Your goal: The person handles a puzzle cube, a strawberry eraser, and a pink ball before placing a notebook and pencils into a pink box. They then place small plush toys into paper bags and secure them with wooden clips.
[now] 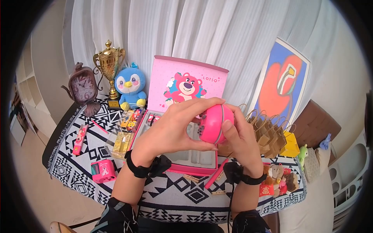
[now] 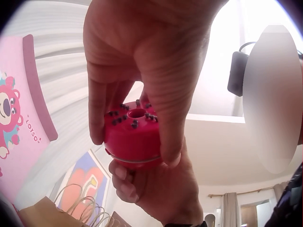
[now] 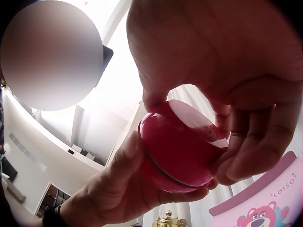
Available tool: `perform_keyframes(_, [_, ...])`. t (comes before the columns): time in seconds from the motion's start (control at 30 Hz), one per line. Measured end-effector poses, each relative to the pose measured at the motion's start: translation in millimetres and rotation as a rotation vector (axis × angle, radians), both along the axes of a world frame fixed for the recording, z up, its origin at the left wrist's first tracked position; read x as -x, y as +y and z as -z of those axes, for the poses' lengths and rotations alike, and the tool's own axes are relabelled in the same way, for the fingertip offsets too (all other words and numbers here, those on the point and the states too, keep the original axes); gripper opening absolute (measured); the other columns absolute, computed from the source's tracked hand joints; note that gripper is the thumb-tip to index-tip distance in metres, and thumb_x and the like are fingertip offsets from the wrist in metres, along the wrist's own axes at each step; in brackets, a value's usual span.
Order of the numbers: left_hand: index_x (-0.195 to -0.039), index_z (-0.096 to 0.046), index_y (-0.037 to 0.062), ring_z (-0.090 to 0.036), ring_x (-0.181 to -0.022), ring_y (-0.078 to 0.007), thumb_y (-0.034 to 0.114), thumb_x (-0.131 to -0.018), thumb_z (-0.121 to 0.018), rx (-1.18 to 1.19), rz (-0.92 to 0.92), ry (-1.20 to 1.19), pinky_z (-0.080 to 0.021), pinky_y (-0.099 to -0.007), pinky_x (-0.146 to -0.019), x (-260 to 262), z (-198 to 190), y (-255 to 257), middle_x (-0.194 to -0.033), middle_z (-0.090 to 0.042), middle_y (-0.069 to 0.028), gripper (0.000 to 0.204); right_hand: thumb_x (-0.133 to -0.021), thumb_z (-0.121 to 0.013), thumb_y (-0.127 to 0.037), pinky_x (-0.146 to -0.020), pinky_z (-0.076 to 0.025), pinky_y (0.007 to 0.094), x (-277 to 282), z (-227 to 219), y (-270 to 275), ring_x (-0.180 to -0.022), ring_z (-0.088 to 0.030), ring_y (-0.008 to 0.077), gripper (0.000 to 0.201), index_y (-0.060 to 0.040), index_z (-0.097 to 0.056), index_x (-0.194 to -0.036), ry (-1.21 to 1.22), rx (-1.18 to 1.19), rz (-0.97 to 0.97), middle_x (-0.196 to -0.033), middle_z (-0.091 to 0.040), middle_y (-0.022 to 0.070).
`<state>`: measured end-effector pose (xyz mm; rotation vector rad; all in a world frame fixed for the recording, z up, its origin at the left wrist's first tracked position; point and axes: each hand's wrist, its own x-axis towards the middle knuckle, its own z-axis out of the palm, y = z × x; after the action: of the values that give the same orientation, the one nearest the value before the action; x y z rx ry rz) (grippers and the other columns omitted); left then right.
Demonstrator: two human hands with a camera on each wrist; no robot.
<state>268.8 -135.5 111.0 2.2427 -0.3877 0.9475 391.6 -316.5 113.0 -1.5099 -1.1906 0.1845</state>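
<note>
Holding round pink case (image 1: 212,122) above tabletop (image 1: 167,191): left grip (image 1: 176,126) curled around studded end, right grip (image 1: 244,143) around opposite end.

Patterned-cloth table (image 1: 165,196) | trophy (image 1: 110,62) | blue plush (image 1: 132,87) | open pink box (image 1: 194,170) | clock (image 1: 82,86)

Head view: bright, soft light; fisheye bowing, blackened edges. Wrist views: backlit, white glare overhead; left hand (image 2: 142,56) and right hand (image 3: 213,54) shadowed; oval patch (image 2: 273,99) blurred.

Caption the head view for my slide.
Left hand and right hand grip a round pink object above a patterned tablecloth, before an open Lotso box.
</note>
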Motion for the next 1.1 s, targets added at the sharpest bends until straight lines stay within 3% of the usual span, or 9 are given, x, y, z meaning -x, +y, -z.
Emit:
perform_keyframes(0.23, [-0.148,-0.054,0.0050,-0.065,-0.124,-0.0232,0.019,-0.065,-0.099,0.134,0.064,0.040,-0.059,-0.0395,-0.097,-2.8,1.0,6.9,-0.138,-0.065,-0.0125,0.096,-0.108,-0.058,-0.045,-0.063,-0.051,0.0279,-7.4,4.7,2.9,-0.070,-0.064,0.0117,0.055,0.0017,-0.056,-0.136,0.102,0.044,0.017,-0.088,-0.069,0.0084])
perform_keyframes(0.3, [-0.146,-0.053,0.0031,-0.070,-0.113,-0.0241,0.026,-0.080,-0.091,0.469,0.258,0.025,-0.058,-0.0380,-0.097,-4.8,5.8,12.3,-0.127,-0.069,-0.0117,0.079,-0.109,-0.056,-0.044,-0.062,-0.051,0.0276,-8.7,6.1,4.8,-0.071,-0.065,0.0115,0.053,0.0009,-0.058,-0.136,0.178,-0.032,-0.050,-0.089,-0.069,0.0082])
perform_keyframes(0.43, [-0.145,-0.051,-0.0002,-0.070,-0.112,-0.0217,0.029,-0.094,-0.078,0.772,0.246,-0.065,-0.059,-0.0365,-0.093,-12.1,13.7,36.9,-0.129,-0.066,-0.0109,0.065,-0.108,-0.060,-0.037,-0.063,-0.052,0.0252,1.2,3.9,9.0,-0.076,-0.065,0.0096,0.049,0.0007,-0.059,-0.138,0.044,-0.065,0.002,-0.104,-0.069,0.0079])
perform_keyframes(0.53, [-0.132,-0.058,-0.0017,-0.070,-0.079,-0.0215,0.050,-0.106,-0.050,1.046,0.529,0.153,-0.058,-0.0333,-0.066,2.9,4.6,45.3,-0.106,-0.072,-0.0150,0.058,-0.101,-0.073,-0.024,-0.065,-0.053,0.0239,2.3,3.8,10.1,-0.081,-0.066,0.0093,0.048,0.0000,-0.058,-0.140,0.013,-0.065,0.033,-0.118,-0.069,0.0093])
perform_keyframes(0.57, [-0.125,-0.062,0.0004,-0.067,-0.067,-0.0260,0.064,-0.105,-0.034,1.112,0.455,0.170,-0.048,-0.0302,-0.049,-1.5,2.1,40.4,-0.090,-0.072,-0.0195,0.072,-0.097,-0.077,-0.022,-0.066,-0.054,0.0243,3.8,4.1,12.4,-0.085,-0.067,0.0101,0.051,-0.0008,-0.059,-0.140,-0.042,-0.096,0.052,-0.120,-0.069,0.0099])
perform_keyframes(0.67, [-0.123,-0.063,0.0002,-0.067,-0.066,-0.0262,0.065,-0.104,-0.035,1.207,0.585,0.234,-0.041,-0.0281,-0.043,-6.7,5.4,46.8,-0.090,-0.071,-0.0187,0.073,-0.090,-0.084,-0.018,-0.067,-0.056,0.0253,5.9,4.7,15.3,-0.094,-0.068,0.0123,0.059,-0.0021,-0.059,-0.141,-0.140,-0.131,0.078,-0.125,-0.068,0.0108])
perform_keyframes(0.77, [-0.117,-0.065,0.0002,-0.066,-0.062,-0.0263,0.067,-0.104,-0.035,1.286,0.479,0.236,-0.036,-0.0272,-0.039,-6.7,3.2,42.9,-0.087,-0.071,-0.0190,0.074,-0.084,-0.088,-0.017,-0.069,-0.058,0.0265,7.6,4.3,15.3,-0.100,-0.068,0.0152,0.066,-0.0038,-0.059,-0.141,-0.205,-0.119,0.079,-0.129,-0.068,0.0113])
perform_keyframes(1.0, [-0.110,-0.068,0.0011,-0.068,-0.066,-0.0275,0.066,-0.103,-0.037,1.181,0.531,0.403,-0.038,-0.0284,-0.041,-10.9,10.2,44.0,-0.081,-0.072,-0.0184,0.072,-0.078,-0.092,-0.019,-0.084,-0.059,0.0350,6.3,4.9,18.2,-0.115,-0.066,0.0245,0.077,-0.0086,-0.057,-0.146,-0.453,-0.159,0.049,-0.143,-0.060,0.0152])
perform_keyframes(1.1, [-0.112,-0.066,0.0064,-0.063,-0.061,-0.0182,0.065,-0.102,-0.037,1.156,0.463,0.375,-0.041,-0.0273,-0.049,-15.1,11.2,27.8,-0.083,-0.072,-0.0119,0.066,-0.076,-0.093,-0.023,-0.088,-0.058,0.0368,7.8,7.5,20.0,-0.121,-0.065,0.0286,0.082,-0.0084,-0.055,-0.147,-0.480,-0.155,0.081,-0.145,-0.058,0.0164])
